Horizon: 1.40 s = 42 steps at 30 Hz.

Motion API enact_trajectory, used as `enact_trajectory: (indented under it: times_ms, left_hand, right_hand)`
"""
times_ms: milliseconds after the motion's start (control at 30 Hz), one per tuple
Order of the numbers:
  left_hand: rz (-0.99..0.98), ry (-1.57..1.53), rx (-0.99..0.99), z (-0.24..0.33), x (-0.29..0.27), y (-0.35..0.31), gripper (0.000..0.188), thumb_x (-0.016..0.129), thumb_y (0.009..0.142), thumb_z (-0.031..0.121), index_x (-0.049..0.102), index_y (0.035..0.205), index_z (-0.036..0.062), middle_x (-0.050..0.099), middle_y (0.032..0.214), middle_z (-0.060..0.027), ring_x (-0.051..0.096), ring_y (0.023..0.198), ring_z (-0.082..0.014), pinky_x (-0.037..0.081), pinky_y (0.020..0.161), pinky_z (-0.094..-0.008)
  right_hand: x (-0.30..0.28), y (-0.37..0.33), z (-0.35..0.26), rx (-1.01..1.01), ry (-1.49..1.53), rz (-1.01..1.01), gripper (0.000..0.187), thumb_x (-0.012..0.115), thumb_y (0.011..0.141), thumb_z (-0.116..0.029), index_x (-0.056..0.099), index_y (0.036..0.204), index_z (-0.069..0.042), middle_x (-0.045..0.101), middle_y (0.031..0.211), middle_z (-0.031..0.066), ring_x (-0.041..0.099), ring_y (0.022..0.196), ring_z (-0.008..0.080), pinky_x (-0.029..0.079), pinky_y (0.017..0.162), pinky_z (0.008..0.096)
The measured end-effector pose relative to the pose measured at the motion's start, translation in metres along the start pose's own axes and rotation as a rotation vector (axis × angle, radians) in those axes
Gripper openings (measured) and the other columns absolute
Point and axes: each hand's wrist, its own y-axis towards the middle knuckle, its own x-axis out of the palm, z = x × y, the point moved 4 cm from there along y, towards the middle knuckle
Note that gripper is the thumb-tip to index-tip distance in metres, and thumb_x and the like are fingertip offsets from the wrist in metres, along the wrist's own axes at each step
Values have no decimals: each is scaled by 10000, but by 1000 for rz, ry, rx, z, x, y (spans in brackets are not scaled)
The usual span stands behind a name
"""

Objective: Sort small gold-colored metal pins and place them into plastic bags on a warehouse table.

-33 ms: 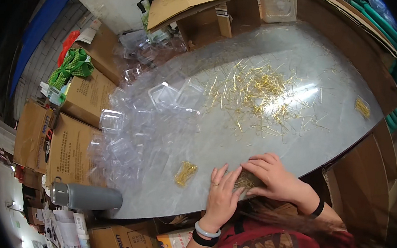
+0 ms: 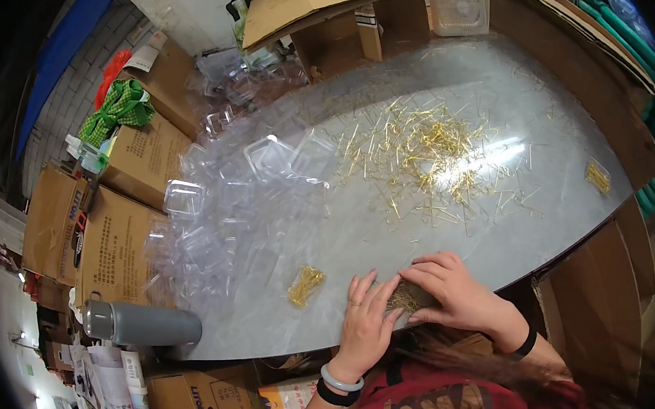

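Observation:
At the table's near edge, both my hands close around a small clear plastic box of thin gold wire hooks (image 2: 407,297). My left hand (image 2: 366,318) presses its fingers along the box's left side. From the right, my right hand (image 2: 452,295) curves over the far side and has its thumb at the near side. Fingers cover much of the box, so its lid cannot be made out. Left of my hands lies another clear box packed with gold hooks (image 2: 305,286). Beyond them spreads a loose heap of gold wire hooks (image 2: 442,144).
Empty clear plastic boxes (image 2: 207,248) pile up along the table's left side. A grey bottle (image 2: 144,325) lies at the near left edge. One filled box (image 2: 598,177) sits at the far right. Cardboard dividers (image 2: 405,28) and a white basket (image 2: 460,10) line the back.

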Motion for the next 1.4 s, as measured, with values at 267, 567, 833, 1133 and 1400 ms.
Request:
enact_trajectory:
  times_ms: [267, 567, 833, 1133, 1400]
  left_hand:
    - [-1, -13, -58, 6, -3, 2, 593, 661, 926, 89, 456, 1471, -25, 442, 1474, -242, 402, 1407, -430, 242, 1213, -580]
    - [-96, 225, -7, 7, 5, 3, 647, 612, 946, 97, 366, 1521, -66, 376, 1568, -245, 319, 1487, -419, 221, 1236, -559]
    - [-64, 157, -17, 6, 6, 3, 657, 607, 973, 131, 330, 1535, -68, 391, 1559, -244, 341, 1480, -399, 239, 1236, -537]
    - [-57, 134, -10, 9, 3, 5, 671, 616, 977, 125, 314, 1542, -70, 419, 1523, -268, 377, 1452, -414, 269, 1222, -528]
    - [-55, 198, 13, 11, 4, 4, 663, 612, 968, 108, 324, 1540, -63, 426, 1520, -257, 377, 1451, -407, 278, 1218, -536]
  right_hand:
    - [5, 1, -9, 73, -303, 104, 708, 722, 889, -448, 518, 1401, -4, 567, 1399, 170, 490, 1341, 350, 339, 1125, 509]
    - [11, 1, -16, 175, -285, 119, 683, 558, 1022, -375, 382, 1475, 105, 473, 1476, 299, 384, 1434, 471, 220, 1199, 593]
    - [18, -5, -31, 155, 73, 56, 624, 579, 1006, -286, 398, 1485, 69, 460, 1490, 291, 427, 1393, 464, 250, 1168, 593]
    - [-19, -3, -5, 0, -101, -66, 665, 798, 810, -227, 553, 1409, -70, 614, 1362, 121, 544, 1270, 314, 357, 1088, 476]
    - [8, -5, -7, 84, -20, 192, 564, 721, 849, -99, 534, 1371, 4, 539, 1408, 223, 511, 1303, 404, 447, 1071, 493]
